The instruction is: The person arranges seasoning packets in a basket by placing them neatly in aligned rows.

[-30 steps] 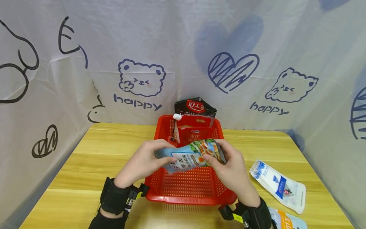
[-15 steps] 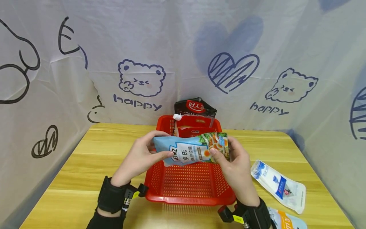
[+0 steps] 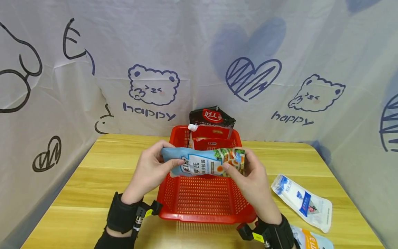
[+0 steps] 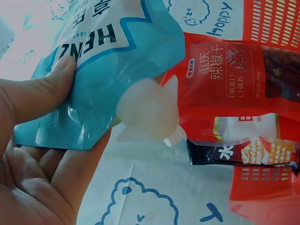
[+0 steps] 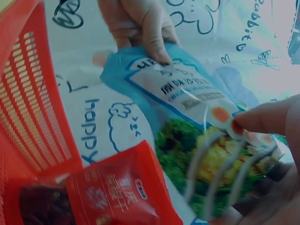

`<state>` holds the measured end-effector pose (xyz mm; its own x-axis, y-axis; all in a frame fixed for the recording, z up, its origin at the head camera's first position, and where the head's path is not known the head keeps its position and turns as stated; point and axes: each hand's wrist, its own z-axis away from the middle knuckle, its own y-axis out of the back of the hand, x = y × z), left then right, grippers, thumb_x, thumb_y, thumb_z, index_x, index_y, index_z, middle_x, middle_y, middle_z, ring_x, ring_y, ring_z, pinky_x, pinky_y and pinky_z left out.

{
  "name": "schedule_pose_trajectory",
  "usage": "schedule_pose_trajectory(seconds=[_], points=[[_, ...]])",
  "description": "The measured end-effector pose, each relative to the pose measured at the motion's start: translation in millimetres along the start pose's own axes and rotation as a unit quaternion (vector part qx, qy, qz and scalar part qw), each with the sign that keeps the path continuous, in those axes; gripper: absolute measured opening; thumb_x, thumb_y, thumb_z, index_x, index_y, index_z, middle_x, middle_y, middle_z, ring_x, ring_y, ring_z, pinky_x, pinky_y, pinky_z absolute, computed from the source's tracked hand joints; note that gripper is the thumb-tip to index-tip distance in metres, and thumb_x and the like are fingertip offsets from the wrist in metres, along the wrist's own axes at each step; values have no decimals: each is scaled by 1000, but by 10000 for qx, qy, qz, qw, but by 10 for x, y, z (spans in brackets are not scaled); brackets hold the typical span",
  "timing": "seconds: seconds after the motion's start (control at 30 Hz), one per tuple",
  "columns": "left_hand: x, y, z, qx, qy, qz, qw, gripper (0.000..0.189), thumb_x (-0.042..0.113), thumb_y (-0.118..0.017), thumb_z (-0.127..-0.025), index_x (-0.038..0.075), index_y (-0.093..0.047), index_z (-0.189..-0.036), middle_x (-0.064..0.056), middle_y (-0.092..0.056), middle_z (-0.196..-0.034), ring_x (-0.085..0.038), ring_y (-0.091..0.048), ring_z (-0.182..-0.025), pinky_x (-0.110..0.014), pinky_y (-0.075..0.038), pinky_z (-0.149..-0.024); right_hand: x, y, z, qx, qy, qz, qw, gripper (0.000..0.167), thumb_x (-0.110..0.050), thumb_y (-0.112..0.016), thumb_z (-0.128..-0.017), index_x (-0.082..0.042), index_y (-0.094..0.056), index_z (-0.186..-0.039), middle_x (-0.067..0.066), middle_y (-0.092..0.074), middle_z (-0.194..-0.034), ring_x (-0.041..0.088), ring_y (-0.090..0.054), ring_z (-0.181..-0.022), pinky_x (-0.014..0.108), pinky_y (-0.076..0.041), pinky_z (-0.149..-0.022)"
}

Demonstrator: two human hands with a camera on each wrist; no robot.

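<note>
A light blue Heinz salad dressing pouch (image 3: 199, 162) is held sideways above the red basket (image 3: 205, 218). My left hand (image 3: 152, 169) pinches its blue end, thumb on the front. My right hand (image 3: 253, 180) grips the other end, which carries a picture of salad and eggs. In the left wrist view a whitish spout cap (image 4: 147, 110) sticks out at the corner of the pouch. Behind the pouch, a red dried chilis bag (image 4: 225, 79) stands in the back of the basket, partly hidden in the head view.
A red pouch with a white cap (image 3: 192, 127) and a black bag (image 3: 212, 116) stand at the basket's back. On the table (image 3: 93, 186), to the right, lie a white packet (image 3: 303, 202) and a blue and orange packet (image 3: 312, 238), cut off by the frame edge.
The pouch has turned its printed front more toward the head camera, with both hands rising a little at first. Over the last half second it has shifted slightly left.
</note>
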<state>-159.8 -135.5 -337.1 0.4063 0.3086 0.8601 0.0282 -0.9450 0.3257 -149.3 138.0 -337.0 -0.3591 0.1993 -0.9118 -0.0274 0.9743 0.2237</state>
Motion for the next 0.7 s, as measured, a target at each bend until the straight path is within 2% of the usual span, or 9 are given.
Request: schedule_pose_trajectory(seconds=[0.17,0.27,0.37,0.5,0.6,0.7], points=[[18,-7,13,54,-158,-21,9999,25,-3,-82,-85,6,-67,-102,-12,-74,-96,-21,-70,-72,-32,-63,-63,13,25,4,-62,229,470,9986,34,-7,-79,-92,-4,-64,-123,13,-72,-113,23,-71,-90,29,-62,-76],[26,-10,17,40,-229,-61,9997,24,-4,-82,-85,6,-68,-101,-11,-74,-95,-20,-69,-70,-32,-63,-62,34,36,0,-104,407,728,9965,34,-5,-81,-90,-6,-66,-121,12,-73,-114,21,-72,-90,29,-63,-75],[33,-14,19,26,-379,-204,9991,24,-5,-83,-83,7,-68,-98,-9,-74,-92,-18,-68,-69,-30,-63,-64,53,41,-4,-166,805,1223,9891,37,-4,-85,-86,-9,-69,-119,6,-73,-114,17,-71,-93,29,-63,-76],[36,-29,18,-72,-651,-447,9968,24,-6,-83,-82,9,-70,-95,-4,-75,-88,-14,-69,-69,-28,-63,-66,66,22,-7,-420,1334,1777,9741,36,-4,-88,-82,-12,-73,-115,-2,-72,-113,12,-68,-97,29,-63,-78],[37,-46,17,-164,-771,-587,9952,23,-6,-84,-82,10,-71,-93,-3,-76,-88,-12,-70,-70,-27,-62,-67,66,-13,-5,-693,1405,1901,9692,32,-7,-87,-84,-15,-75,-113,-5,-72,-112,10,-68,-94,28,-62,-77],[39,-60,19,-197,-752,-680,9946,22,-5,-84,-82,10,-72,-92,-2,-76,-87,-12,-69,-71,-27,-62,-68,69,-42,1,-850,1334,2040,9661,29,-9,-86,-86,-16,-76,-112,-5,-73,-110,9,-67,-88,25,-61,-72]])
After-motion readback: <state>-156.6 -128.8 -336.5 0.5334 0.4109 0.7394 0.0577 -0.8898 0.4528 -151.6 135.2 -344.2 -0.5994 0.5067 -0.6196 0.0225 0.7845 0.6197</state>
